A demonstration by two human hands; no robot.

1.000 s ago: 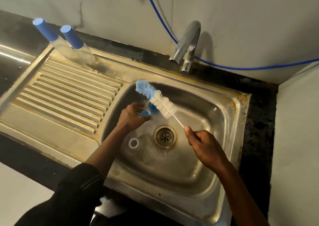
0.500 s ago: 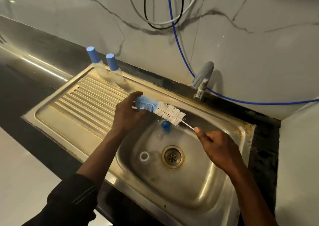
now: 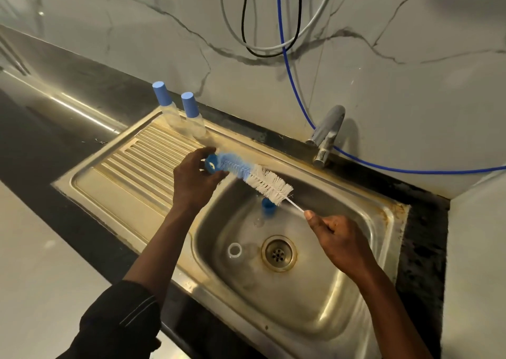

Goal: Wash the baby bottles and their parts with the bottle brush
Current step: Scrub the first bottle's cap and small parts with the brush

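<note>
Far up and left of the drain [image 3: 278, 253], the first bottle [image 3: 164, 105] and the second bottle [image 3: 192, 115] stand side by side at the back edge of the ribbed draining board [image 3: 131, 167]; both have their blue caps on.

The left hand [image 3: 191, 183] is up and left of the drain, over the edge where the board meets the sink bowl [image 3: 356, 304]; it is near the second bottle but not touching it; its fingers curl round a blue ring [image 3: 210, 164] and hold it tight.

The bottle brush [image 3: 256, 178] slants from the ring down toward the drain's right side; its blue tip meets the ring, and its white bristles hang over the back edge of the bowl.

A white ring [image 3: 234, 249] lies flat on the bowl floor, just left of the drain; a small blue part [image 3: 268, 204] sits on the slope behind the drain, right under the white bristles, and whether they touch cannot be told.

The right hand [image 3: 339, 238] is just up and right of the drain, above the bowl; it is closed round the brush's thin wire handle, thumb on top.

The tap [image 3: 327, 136] stands at the back rim, far up and right of the drain, well apart from the brush; a blue hose [image 3: 294, 84] runs down the wall behind it.
</note>
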